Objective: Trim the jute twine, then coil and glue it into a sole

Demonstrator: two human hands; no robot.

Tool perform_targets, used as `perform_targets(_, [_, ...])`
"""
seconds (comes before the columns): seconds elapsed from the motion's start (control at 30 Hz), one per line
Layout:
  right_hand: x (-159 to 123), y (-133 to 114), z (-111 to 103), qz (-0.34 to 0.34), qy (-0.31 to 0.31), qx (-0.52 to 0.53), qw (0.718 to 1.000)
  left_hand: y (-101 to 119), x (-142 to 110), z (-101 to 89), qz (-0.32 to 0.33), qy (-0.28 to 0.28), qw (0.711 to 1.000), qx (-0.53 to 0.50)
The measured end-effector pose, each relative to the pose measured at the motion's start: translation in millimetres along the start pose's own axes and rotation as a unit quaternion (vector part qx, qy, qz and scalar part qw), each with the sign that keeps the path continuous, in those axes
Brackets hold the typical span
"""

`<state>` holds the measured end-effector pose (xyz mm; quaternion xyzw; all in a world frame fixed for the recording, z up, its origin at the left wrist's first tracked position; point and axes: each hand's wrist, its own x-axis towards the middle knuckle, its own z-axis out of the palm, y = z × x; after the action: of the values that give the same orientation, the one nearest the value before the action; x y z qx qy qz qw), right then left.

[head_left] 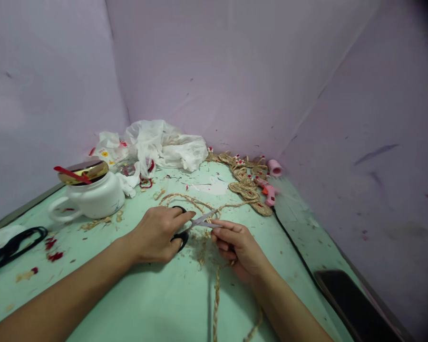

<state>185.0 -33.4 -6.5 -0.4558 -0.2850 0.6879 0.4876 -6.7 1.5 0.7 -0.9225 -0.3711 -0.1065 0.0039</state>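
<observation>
Mid-frame: your left hand (159, 235) grips spread scissors (199, 222) beside your right hand (237, 244), which pinches braided cord (217, 304); one length lower centre.

The scissors (199, 221), with black handles and slim silver blades, are held with the blades parted in a narrow V, tips toward the right, above the middle of the pale green desk (128, 308). The tan braided rope (216, 304) lies in loose curves just beyond the blades, one length running off to the right, while two nearer stretches trail toward the near side; whether any strand sits between the blades cannot be told.
</observation>
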Motion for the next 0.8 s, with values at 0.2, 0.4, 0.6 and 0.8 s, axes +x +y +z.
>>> perform_targets(0.2, [-1.9, 1.0, 1.2, -0.015, -0.027, -0.049, 0.998, -1.6, -3.0, 2.3, 0.004, -0.025, 1.0, 0.017])
perform_targets(0.4, [-2.2, 1.9, 2.2, -0.002, -0.037, -0.038, 0.999, -2.1, -5.8, 8.2, 0.008, -0.026, 1.0, -0.016])
perform_targets(0.6, [-3.5, 0.2, 3.0, -0.014, -0.042, -0.025, 0.999, -1.3, -5.4, 10.3, 0.012, -0.008, 0.997, -0.075])
perform_targets(0.8, [-1.6, -1.6, 1.7, -0.016, -0.014, -0.01, 1.0, -0.3, -1.8, 0.1, -0.059, 0.051, 0.981, -0.178])
